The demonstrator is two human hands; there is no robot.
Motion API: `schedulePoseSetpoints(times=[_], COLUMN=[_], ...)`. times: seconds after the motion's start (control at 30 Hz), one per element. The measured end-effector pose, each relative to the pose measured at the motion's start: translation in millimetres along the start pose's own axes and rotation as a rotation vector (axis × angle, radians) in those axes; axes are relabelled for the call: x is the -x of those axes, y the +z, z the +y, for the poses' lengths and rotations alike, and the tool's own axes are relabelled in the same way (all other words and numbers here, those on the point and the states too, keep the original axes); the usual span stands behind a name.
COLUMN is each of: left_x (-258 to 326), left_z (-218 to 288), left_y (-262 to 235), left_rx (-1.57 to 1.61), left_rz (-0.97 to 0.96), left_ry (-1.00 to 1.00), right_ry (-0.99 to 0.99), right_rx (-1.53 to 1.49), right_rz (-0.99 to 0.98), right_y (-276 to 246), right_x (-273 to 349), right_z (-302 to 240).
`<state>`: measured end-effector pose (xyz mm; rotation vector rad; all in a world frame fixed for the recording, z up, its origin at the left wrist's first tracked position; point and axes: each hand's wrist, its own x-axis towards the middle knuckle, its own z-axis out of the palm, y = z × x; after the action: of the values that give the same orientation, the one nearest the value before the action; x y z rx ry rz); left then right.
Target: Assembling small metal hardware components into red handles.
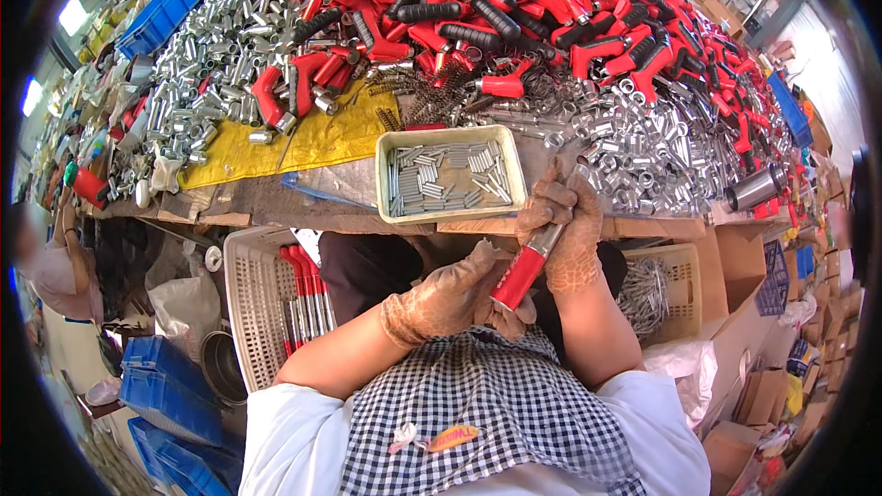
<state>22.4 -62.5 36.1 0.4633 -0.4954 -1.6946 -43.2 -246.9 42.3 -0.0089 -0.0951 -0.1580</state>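
Both my hands wear stained, tan work gloves and meet above my lap. My right hand [571, 220] is closed round the silver metal upper part of a red-sleeved tube [522, 277], which slants down to the left. My left hand [446, 298] curls at the tube's red lower end, its fingers partly behind it and its thumb raised. Just beyond the hands, on the table edge, sits a cream tray [384, 211] of short metal pins [427, 174].
Red-and-black handles [496, 14] heap across the table, between silver metal sleeves [225, 60] at left and metal collars [643, 147] at right. Springs [432, 96] lie mid-table. A cream basket [248, 312] holds red-ended rods beside my left leg. Another person [60, 266] sits far left.
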Motion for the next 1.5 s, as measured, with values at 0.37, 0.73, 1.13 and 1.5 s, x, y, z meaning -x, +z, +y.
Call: schedulePoseSetpoints(times=[0.37,0.73,1.13,1.5], left_x=[6,18,20,28], left_z=[-3,-9,46,40], left_y=[-4,-24,16,45], left_rx=[-0.066,-0.266,-2.703,-2.212], left_rz=[-0.116,0.441,0.318,0.455], left_ry=[0.021,0.238,1.014,0.732], right_ry=[0.133,0.101,-0.274,0.02], right_rx=[-0.19,0.54,1.986,1.665], right_rz=[-0.199,0.376,-0.689,-0.321], right_y=[-2,43,14,-10], right_x=[-8,-17,-42,3], right_z=[15,31,39,40])
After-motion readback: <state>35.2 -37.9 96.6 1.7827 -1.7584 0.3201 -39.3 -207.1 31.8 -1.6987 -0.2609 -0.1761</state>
